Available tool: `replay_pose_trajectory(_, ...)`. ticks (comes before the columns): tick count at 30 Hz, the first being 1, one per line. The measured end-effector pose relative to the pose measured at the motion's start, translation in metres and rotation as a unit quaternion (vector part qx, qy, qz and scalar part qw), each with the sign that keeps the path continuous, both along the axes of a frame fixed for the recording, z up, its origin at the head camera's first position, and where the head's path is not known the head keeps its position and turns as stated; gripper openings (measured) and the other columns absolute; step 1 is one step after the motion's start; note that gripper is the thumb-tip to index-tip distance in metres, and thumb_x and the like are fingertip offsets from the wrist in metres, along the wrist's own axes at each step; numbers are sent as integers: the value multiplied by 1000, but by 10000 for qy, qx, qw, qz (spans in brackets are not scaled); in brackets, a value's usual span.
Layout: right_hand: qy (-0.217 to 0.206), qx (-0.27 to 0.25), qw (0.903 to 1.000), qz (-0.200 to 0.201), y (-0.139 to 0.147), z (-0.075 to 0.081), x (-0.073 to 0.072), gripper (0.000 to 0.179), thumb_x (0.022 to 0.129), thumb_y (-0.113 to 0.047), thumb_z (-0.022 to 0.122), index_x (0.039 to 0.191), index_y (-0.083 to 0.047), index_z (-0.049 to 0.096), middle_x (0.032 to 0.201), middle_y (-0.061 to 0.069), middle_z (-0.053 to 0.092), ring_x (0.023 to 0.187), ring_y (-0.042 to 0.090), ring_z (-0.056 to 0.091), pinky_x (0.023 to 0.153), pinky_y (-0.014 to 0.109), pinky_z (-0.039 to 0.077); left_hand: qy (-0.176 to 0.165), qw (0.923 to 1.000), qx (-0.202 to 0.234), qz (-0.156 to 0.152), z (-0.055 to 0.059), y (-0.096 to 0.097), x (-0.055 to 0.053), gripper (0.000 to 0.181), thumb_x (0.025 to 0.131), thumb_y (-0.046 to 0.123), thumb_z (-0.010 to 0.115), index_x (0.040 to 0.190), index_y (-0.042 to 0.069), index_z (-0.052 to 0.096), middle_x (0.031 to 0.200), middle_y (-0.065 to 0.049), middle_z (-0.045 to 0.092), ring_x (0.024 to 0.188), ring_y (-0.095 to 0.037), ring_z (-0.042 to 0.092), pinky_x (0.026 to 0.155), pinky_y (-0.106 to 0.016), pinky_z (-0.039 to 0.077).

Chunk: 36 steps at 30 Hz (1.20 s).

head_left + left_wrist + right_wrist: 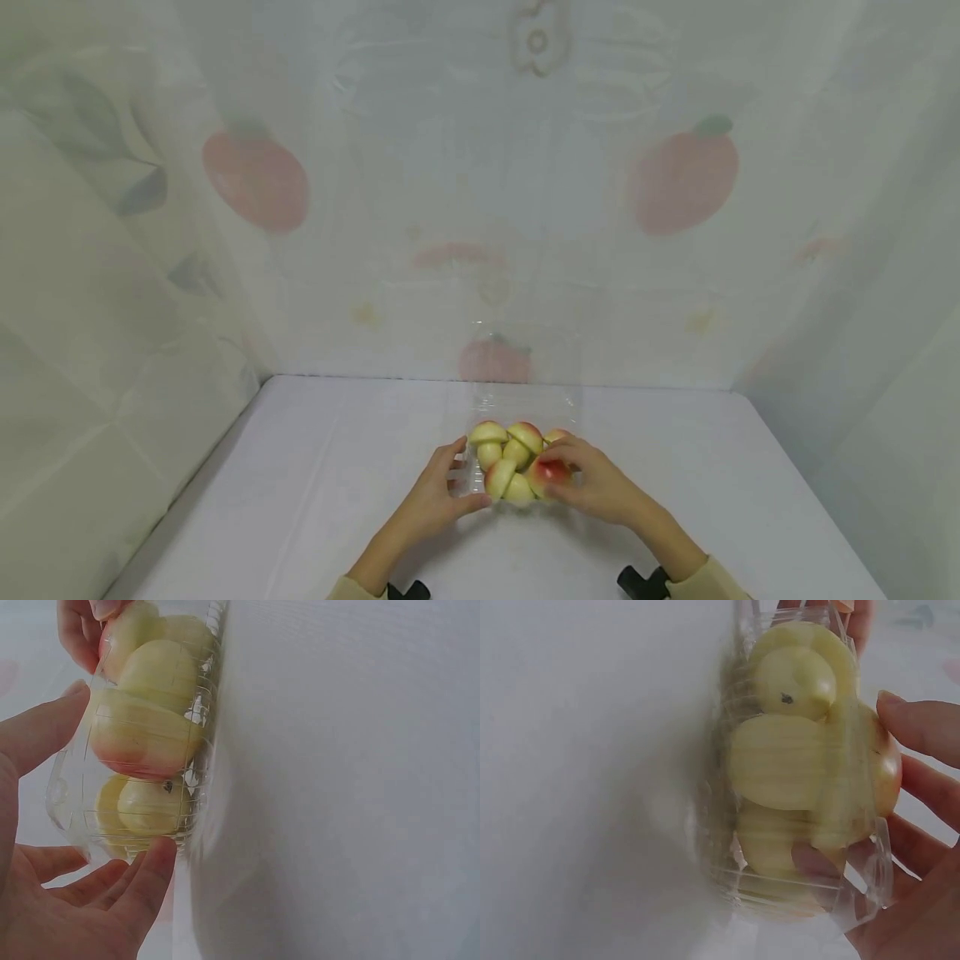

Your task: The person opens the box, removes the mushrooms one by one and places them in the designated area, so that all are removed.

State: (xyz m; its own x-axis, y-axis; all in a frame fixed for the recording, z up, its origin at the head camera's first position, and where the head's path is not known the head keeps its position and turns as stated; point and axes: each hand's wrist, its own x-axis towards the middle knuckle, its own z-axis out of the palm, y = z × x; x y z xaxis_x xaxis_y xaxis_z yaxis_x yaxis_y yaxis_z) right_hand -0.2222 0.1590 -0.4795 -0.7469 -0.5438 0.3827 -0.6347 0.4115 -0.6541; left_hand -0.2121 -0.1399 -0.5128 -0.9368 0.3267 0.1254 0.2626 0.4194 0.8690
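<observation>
A clear plastic clamshell box (474,479) stands on the table with its lid (528,404) raised at the back. Several yellow-green mushroom-shaped pieces (488,433) with red-blushed caps fill it. My left hand (435,492) grips the box's left end, thumb near the front corner and fingers along the end wall (90,844). At the front right, my right hand (596,483) holds a mushroom-shaped piece (551,472) by its red cap, thumb in front and fingers behind. That piece (885,776) sits against the others at the box's rim; its underside is partly hidden.
A white-covered table (330,467) extends around the box. Behind it hangs a pale curtain (465,208) printed with red fruit, and similar sheets enclose both sides. Black wrist mounts (643,582) show at the lower edge.
</observation>
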Motion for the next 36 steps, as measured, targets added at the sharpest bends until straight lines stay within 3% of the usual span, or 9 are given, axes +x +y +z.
replay_pose_trajectory(7, 194, 65, 9996, -215, -3, -8, -1, 31, 87, -18, 83, 114, -10, 72, 114, -4, 68, 108, 15, 60, 94, 33, 53, 9, 10000, 26, -2, -1, -1, 1, 102, 82, 36, 87, 155, -4, 29, 150, -23, 39, 129, -41, 50, 99, -47, 54)
replay_pose_trajectory(14, 398, -215, 9989, -150, 1, -7, 0, 33, 87, -15, 82, 116, -6, 70, 116, 8, 69, 99, 18, 64, 83, 32, 58, 29, 10000, 9, 0, 0, 1, 1, 101, 83, 35, 87, 155, -4, 29, 150, -23, 40, 130, -41, 50, 100, -48, 53)
replay_pose_trajectory(17, 448, -331, 9983, -153, 3, -4, 1, 32, 87, -13, 81, 117, -5, 70, 119, 13, 69, 100, 19, 65, 82, 31, 58, 25, 10000, -47, -11, -1, 0, 0, 101, 83, 37, 86, 156, -3, 28, 149, -22, 40, 129, -41, 51, 99, -48, 54)
replay_pose_trajectory(24, 257, -403, 9983, -339, 8, 5, 2, 34, 86, -13, 82, 118, -9, 71, 118, 1, 69, 102, 15, 64, 81, 31, 58, 50, 9999, -133, -39, -1, 0, 1, 102, 83, 41, 85, 157, 0, 28, 149, -20, 40, 128, -41, 52, 98, -47, 55)
replay_pose_trajectory(36, 247, -612, 9966, -498, 15, 16, 5, 29, 91, -13, 78, 119, -10, 71, 120, 5, 71, 106, 22, 66, 81, 34, 59, -7, 9998, -208, 33, -1, -1, 1, 102, 83, 41, 85, 157, 1, 29, 149, -20, 41, 127, -41, 53, 99, -48, 54)
